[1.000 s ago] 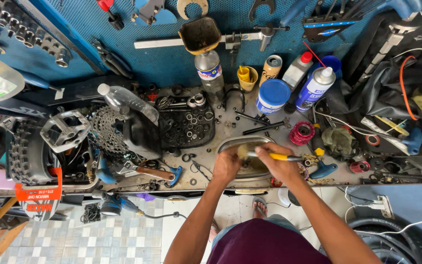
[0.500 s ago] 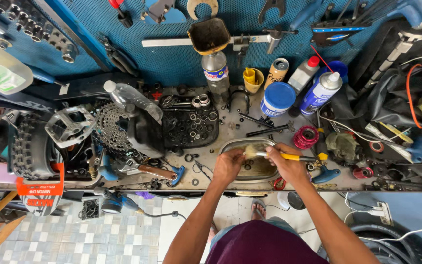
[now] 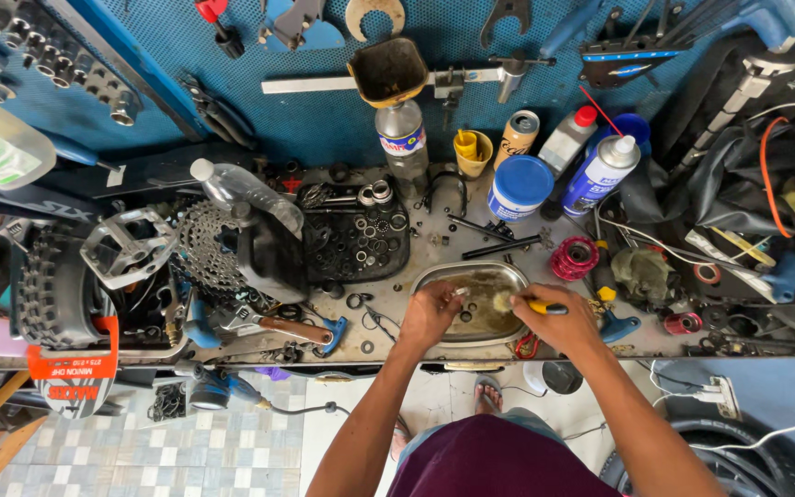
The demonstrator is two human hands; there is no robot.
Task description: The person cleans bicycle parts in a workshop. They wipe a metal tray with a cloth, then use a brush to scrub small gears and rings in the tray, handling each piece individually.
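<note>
A dirty oval metal tray (image 3: 434, 276) sits at the front edge of the workbench. My left hand (image 3: 427, 315) hovers over the tray's left side and pinches a small metal part (image 3: 460, 292) between its fingertips. My right hand (image 3: 558, 322) grips a brush with a yellow handle (image 3: 541, 307); its pale bristle head (image 3: 502, 301) rests over the tray beside the small part. Murky liquid and a small dark piece lie in the tray under both hands.
A black parts tray (image 3: 356, 241) of bearings and washers lies left of the metal tray. A cassette (image 3: 202, 247), pedal (image 3: 129, 245), tyre (image 3: 52, 293), bottles (image 3: 402, 138), spray cans (image 3: 600, 173), a blue-lidded tub (image 3: 519, 186) and a red spool (image 3: 573, 258) crowd the bench. Tools hang on the blue wall.
Both hands stay over the metal tray. The brush in my right hand has shifted slightly against the small part held by my left hand. The view has drifted a little.
</note>
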